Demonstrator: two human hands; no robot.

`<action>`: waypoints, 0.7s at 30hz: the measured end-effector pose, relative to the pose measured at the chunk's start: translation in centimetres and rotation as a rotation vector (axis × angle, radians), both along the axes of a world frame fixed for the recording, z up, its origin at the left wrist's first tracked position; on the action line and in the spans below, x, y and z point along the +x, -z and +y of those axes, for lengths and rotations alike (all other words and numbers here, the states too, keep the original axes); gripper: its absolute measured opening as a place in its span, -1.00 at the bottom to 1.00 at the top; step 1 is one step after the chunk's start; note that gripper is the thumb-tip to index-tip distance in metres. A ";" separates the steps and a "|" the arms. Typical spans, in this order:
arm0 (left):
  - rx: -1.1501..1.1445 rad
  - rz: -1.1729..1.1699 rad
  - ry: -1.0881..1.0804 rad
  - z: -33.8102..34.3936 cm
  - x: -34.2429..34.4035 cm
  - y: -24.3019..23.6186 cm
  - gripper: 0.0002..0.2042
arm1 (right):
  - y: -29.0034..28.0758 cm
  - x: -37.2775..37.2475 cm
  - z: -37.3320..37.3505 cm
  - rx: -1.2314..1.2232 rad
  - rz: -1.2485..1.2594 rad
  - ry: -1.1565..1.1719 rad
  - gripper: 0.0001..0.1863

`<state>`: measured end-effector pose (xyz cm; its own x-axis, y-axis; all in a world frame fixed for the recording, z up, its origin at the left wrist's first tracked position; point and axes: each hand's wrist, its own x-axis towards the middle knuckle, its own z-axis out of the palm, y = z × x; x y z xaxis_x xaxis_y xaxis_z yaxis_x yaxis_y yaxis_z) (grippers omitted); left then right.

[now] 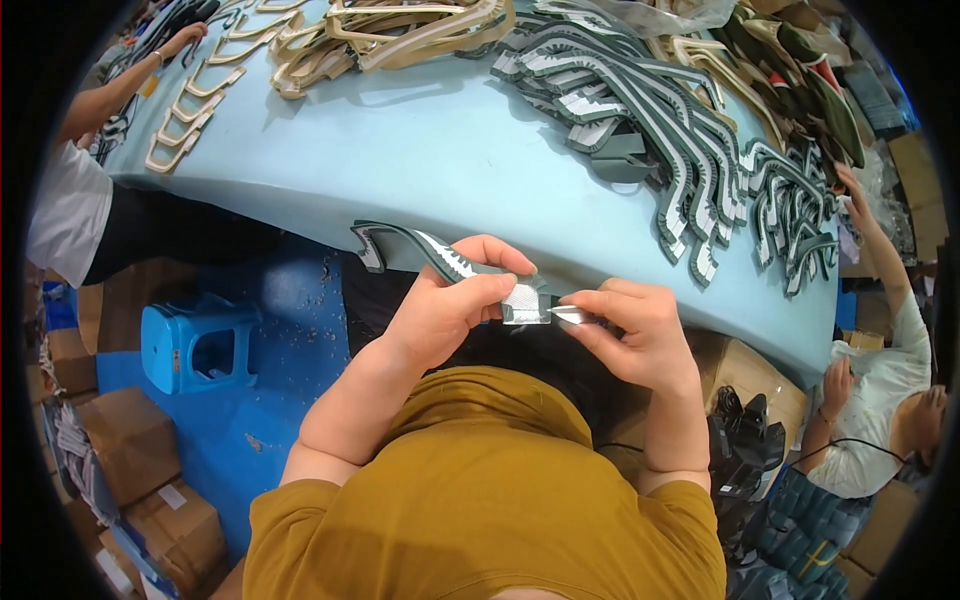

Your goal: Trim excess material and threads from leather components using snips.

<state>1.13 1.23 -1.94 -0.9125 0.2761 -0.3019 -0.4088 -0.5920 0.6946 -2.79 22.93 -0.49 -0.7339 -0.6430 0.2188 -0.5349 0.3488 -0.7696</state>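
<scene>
Pale blue table (430, 150) under heaped beige curved strips (370, 35) and grey-green shoe-upper pieces (640, 110).

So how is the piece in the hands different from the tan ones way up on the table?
The held strip is dark green with white zigzag edging; the tan pieces are plain beige. The held strip is pinched by the left hand and right hand at the table edge; the tan pieces lie flat, untouched. Both are curved, hooked shapes.
</scene>
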 end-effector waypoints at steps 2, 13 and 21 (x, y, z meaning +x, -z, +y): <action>-0.019 0.004 -0.007 0.0 0.0 0.1 -0.82 | -0.2 -0.1 0.3 -0.020 -0.029 0.007 -0.74; 0.025 0.026 0.040 -0.2 0.3 0.4 -0.83 | -0.1 -0.4 0.0 0.005 0.010 -0.091 -0.70; 0.025 0.031 0.017 -0.2 0.3 0.3 -0.84 | -0.1 0.0 0.1 -0.029 -0.036 -0.010 -0.69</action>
